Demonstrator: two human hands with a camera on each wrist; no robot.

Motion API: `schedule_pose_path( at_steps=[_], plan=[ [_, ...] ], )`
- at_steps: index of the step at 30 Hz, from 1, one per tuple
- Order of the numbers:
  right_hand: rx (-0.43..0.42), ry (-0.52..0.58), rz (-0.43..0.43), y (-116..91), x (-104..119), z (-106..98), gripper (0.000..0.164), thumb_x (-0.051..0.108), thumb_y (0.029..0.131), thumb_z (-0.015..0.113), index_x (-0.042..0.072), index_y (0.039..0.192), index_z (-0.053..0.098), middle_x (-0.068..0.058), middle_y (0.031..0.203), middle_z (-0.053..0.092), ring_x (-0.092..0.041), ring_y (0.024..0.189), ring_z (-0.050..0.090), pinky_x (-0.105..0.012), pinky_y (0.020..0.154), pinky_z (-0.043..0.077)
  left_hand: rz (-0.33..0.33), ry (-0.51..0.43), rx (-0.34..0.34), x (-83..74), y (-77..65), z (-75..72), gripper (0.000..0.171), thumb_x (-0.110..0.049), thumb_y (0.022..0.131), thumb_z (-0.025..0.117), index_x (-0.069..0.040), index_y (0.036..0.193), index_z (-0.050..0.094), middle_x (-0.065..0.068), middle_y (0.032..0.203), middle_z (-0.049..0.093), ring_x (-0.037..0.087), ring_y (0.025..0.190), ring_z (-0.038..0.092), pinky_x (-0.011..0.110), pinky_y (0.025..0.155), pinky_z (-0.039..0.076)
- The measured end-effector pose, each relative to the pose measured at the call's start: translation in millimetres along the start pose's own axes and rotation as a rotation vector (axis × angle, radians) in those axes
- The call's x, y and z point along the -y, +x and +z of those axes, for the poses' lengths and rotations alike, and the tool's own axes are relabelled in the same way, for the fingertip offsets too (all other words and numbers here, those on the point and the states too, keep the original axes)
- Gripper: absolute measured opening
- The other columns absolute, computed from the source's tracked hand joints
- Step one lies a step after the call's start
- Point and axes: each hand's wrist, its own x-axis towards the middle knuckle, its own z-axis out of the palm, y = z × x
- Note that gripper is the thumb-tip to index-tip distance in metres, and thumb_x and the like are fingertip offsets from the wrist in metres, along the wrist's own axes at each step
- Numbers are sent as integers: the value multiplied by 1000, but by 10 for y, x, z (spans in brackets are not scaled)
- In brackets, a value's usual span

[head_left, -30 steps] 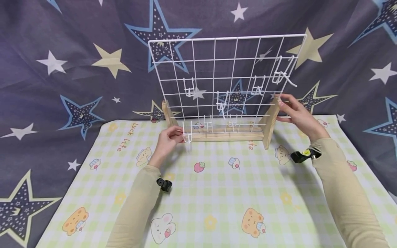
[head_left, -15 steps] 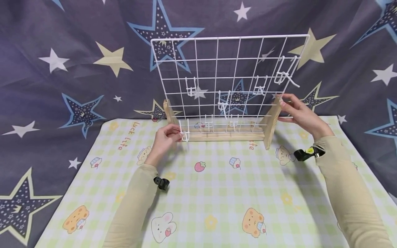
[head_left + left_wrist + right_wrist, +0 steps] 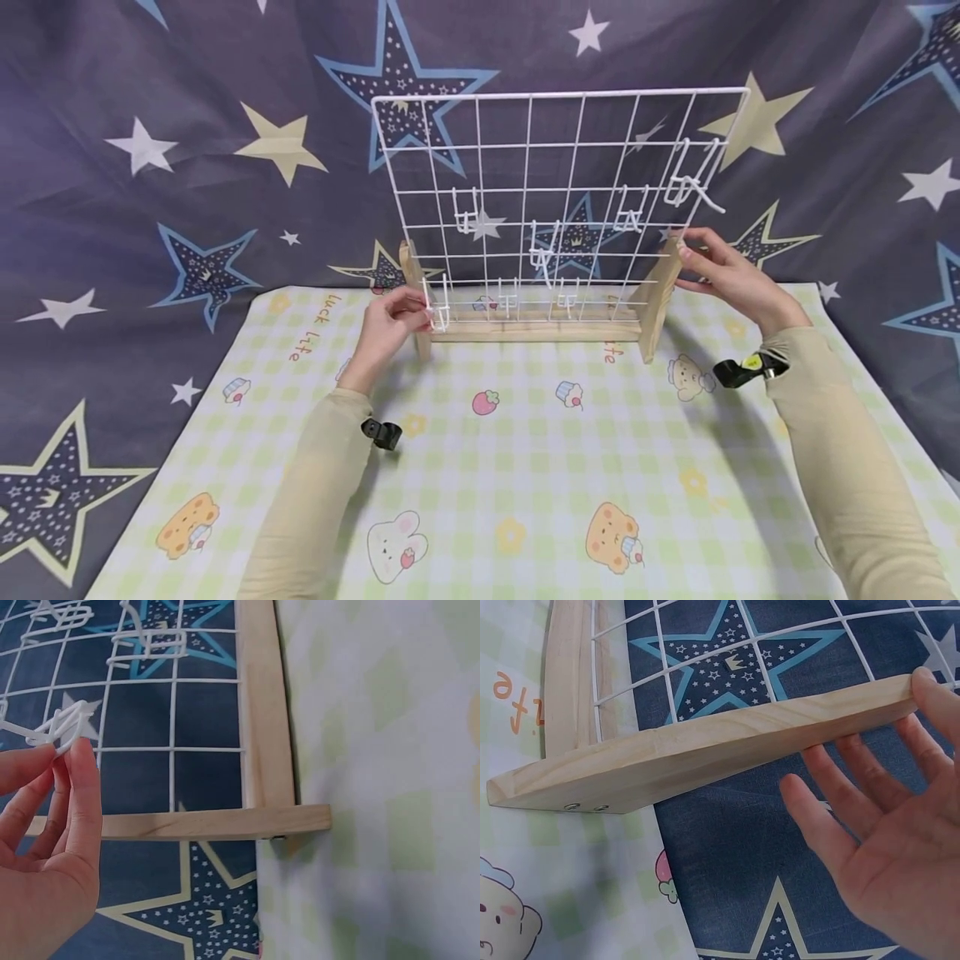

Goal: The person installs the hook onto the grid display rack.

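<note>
A white wire grid panel [image 3: 562, 94] stands upright, tilted back, in a light wooden stand [image 3: 540, 331]. My left hand [image 3: 388, 329] pinches a small white wire hook [image 3: 437, 317] between thumb and fingertips, in front of the panel's lower left corner. The left wrist view shows this hook [image 3: 71, 724] at the fingertips; whether it touches the grid cannot be told. My right hand [image 3: 723, 271] holds the upper end of the stand's right side piece [image 3: 660, 296]. In the right wrist view one digit lies over the wooden edge, while other fingertips touch the outer face.
Several white hooks hang on the grid, among them a long hook [image 3: 686, 187] at upper right and a middle hook [image 3: 542, 250]. A checked tablecloth [image 3: 480, 467] covers the table. Behind the stand hangs a dark star-patterned curtain [image 3: 82, 208].
My left hand has moved left and slightly up with the hook, toward the stand's left side piece. My right hand stays at the right side piece. The head view has shifted slightly.
</note>
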Motion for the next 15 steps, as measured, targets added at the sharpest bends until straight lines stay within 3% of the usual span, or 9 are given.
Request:
schedule_pose_path(
  at_steps=[5, 10, 15],
  plan=[
    [-7, 14, 0, -7, -7, 0, 41, 25, 103, 46, 15, 140, 33, -14, 128, 40, -9, 111, 54, -22, 89, 49, 17, -44, -5, -56, 24, -55, 16, 17, 82, 61, 11, 96, 61, 27, 88, 63, 16, 67, 66, 29, 68, 57],
    [5, -5, 4, -1, -4, 4, 47, 29, 103, 44, 13, 145, 28, -8, 133, 37, -14, 121, 44, -25, 92, 47, 45, -54, -9, -131, 48, -91, 20, 17, 82, 62, 18, 101, 56, 18, 83, 62, 13, 67, 65, 30, 69, 57],
    [14, 15, 0, 6, 2, 7, 46, 28, 103, 45, 14, 144, 30, -7, 135, 37, -14, 123, 44, -26, 95, 46, 70, -30, -2, -192, 78, -120, 20, 16, 83, 61, 18, 102, 57, 21, 84, 63, 12, 67, 65, 30, 69, 57]
  ],
)
